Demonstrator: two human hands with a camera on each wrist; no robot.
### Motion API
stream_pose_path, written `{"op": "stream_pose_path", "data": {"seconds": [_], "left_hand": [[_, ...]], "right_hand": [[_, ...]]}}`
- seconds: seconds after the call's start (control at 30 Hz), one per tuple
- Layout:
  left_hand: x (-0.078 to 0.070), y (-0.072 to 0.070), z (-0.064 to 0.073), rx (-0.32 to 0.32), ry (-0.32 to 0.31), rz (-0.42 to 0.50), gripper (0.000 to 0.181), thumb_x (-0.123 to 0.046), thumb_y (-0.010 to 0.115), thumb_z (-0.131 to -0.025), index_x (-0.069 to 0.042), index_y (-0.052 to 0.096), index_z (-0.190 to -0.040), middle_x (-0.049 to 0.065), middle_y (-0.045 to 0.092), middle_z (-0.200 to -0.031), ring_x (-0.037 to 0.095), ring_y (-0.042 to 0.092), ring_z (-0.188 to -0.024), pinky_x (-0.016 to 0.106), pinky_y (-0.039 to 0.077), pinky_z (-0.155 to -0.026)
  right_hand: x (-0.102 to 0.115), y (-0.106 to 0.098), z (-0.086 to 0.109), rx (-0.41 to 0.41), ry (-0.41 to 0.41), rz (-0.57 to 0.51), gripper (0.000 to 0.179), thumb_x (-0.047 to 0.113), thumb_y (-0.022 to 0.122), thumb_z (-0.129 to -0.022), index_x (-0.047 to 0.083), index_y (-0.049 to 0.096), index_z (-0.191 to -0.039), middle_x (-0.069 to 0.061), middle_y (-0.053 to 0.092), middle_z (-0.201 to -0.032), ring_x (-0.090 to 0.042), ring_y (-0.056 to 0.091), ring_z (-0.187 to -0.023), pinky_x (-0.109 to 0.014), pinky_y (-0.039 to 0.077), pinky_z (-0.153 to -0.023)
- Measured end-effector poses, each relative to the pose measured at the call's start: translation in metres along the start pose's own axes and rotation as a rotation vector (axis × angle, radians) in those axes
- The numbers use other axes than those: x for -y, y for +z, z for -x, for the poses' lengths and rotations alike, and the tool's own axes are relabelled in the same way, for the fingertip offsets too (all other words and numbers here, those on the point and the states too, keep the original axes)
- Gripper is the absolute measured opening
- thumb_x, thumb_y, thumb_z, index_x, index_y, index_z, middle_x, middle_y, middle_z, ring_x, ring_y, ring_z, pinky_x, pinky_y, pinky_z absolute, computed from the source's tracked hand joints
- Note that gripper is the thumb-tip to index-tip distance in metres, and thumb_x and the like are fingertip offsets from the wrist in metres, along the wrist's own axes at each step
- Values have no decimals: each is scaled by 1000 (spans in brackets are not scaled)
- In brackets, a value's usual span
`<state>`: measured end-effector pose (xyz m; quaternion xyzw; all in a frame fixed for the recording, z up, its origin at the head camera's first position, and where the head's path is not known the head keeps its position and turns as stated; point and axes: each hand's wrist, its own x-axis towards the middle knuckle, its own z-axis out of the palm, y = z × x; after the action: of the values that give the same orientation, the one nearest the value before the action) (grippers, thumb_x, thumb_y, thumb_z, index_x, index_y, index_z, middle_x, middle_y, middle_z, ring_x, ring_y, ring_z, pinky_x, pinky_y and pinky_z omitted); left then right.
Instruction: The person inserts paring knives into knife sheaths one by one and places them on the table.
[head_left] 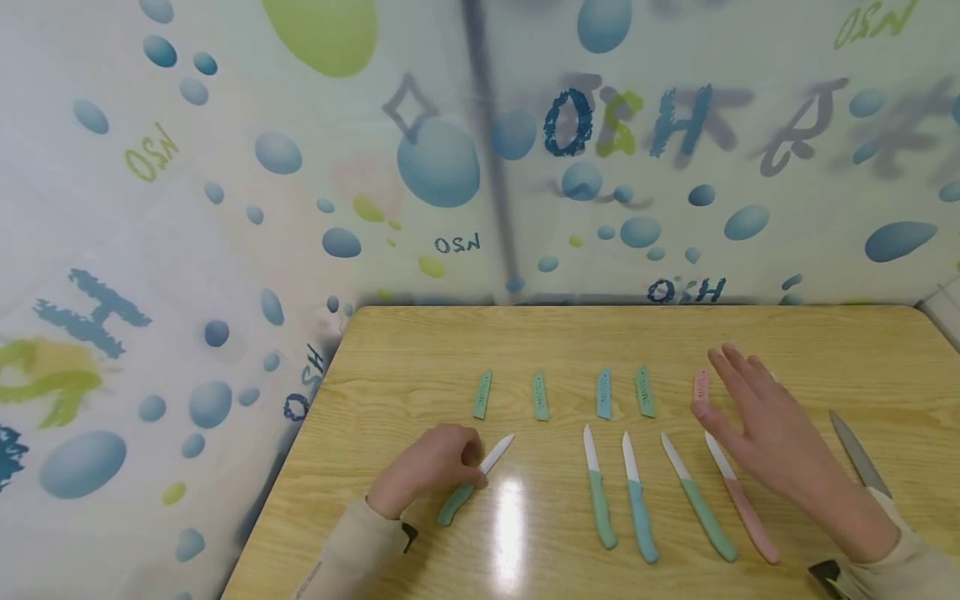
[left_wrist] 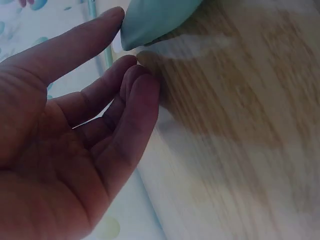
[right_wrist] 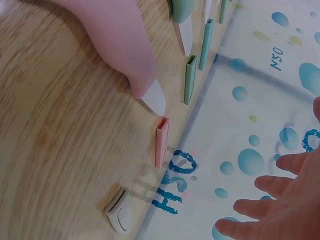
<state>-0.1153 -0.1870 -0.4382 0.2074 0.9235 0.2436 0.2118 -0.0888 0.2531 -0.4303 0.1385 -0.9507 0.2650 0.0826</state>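
Note:
In the head view my left hand (head_left: pixel 435 467) is at a green-handled knife (head_left: pixel 457 500) on the left of the table, its white blade pointing away. Thumb and fingertips meet around the spot where handle and blade join. From the left wrist, the thumb touches the handle (left_wrist: pixel 155 22) and the curled fingertips sit close below it. My right hand (head_left: pixel 780 425) is held over the table with fingers straight and spread, holding nothing. It overlaps the tip of a pink-handled knife (head_left: pixel 750 517) and stands beside a pink sheath (head_left: pixel 701 383).
Between the hands lie a green knife (head_left: pixel 602 508), a blue knife (head_left: pixel 641 521) and another green knife (head_left: pixel 705 517). Green and blue sheaths (head_left: pixel 603 392) line up behind them. A grey blade (head_left: pixel 855 446) shows beyond the right arm. A white sheath (right_wrist: pixel 119 212) lies near the pink one.

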Motion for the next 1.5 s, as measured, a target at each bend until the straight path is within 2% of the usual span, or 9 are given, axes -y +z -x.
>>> {"op": "stream_pose_path", "data": {"seconds": [0.17,0.4,0.53,0.73,0.8,0.93,1.1,1.37,1.5], "left_hand": [[-2,2,0,-1,8,-9,16,-8,84,-85,-7,71,-95,-6,61,-82,10,53,-72,27,50,-64],[-6,2,-3,-29,-4,-28,12,-5,76,-86,-8,67,-94,-5,58,-77,9,49,-65,22,44,-57],[-9,2,-8,-54,0,11,11,-9,75,-87,-10,67,-94,-6,60,-77,8,51,-66,23,47,-59],[-18,6,-24,-116,23,107,13,-15,76,-91,-11,68,-99,-6,65,-87,8,59,-78,26,54,-70],[-23,10,-30,-150,37,164,14,-16,77,-91,-10,68,-100,-6,66,-89,8,61,-80,25,55,-72],[-34,22,-44,-227,73,351,16,-16,76,-91,-8,69,-103,-3,69,-92,10,64,-84,24,57,-75],[-49,36,-58,-293,56,567,24,-19,77,-92,-5,70,-110,-1,71,-96,12,66,-86,25,58,-75],[-67,47,-71,-325,20,957,20,-11,77,-93,5,71,-103,8,73,-91,17,73,-80,35,65,-77],[-73,51,-74,-327,30,1058,21,-9,75,-95,8,69,-105,9,72,-94,16,72,-84,37,64,-82]], "right_hand": [[1,1,0,2,3,-10,77,38,59,-106,6,21,-165,-25,17,-169,-57,16,-150,-77,16,-115],[3,1,-1,5,10,-19,78,39,59,-106,7,20,-165,-23,16,-170,-55,16,-151,-81,21,-109],[6,1,-1,6,8,-26,78,38,60,-106,9,20,-165,-23,18,-169,-54,17,-151,-83,25,-105],[16,3,-3,25,1,-70,77,38,61,-105,11,22,-165,-19,19,-170,-52,18,-152,-83,31,-100],[23,6,-5,38,-10,-87,77,38,61,-105,9,23,-165,-20,20,-169,-51,19,-151,-81,32,-101],[38,15,-10,62,-25,-113,75,39,61,-105,3,28,-162,-22,27,-167,-52,28,-147,-76,35,-105],[55,31,-12,87,-61,-124,67,38,60,-106,-2,39,-155,-24,41,-158,-48,45,-139,-68,43,-105],[74,55,-13,122,-72,-123,53,35,64,-104,2,54,-145,-18,61,-142,-41,57,-130,-61,51,-102],[83,60,-15,126,-81,-119,49,34,66,-103,2,60,-140,-14,66,-136,-37,62,-125,-57,55,-99]]}}
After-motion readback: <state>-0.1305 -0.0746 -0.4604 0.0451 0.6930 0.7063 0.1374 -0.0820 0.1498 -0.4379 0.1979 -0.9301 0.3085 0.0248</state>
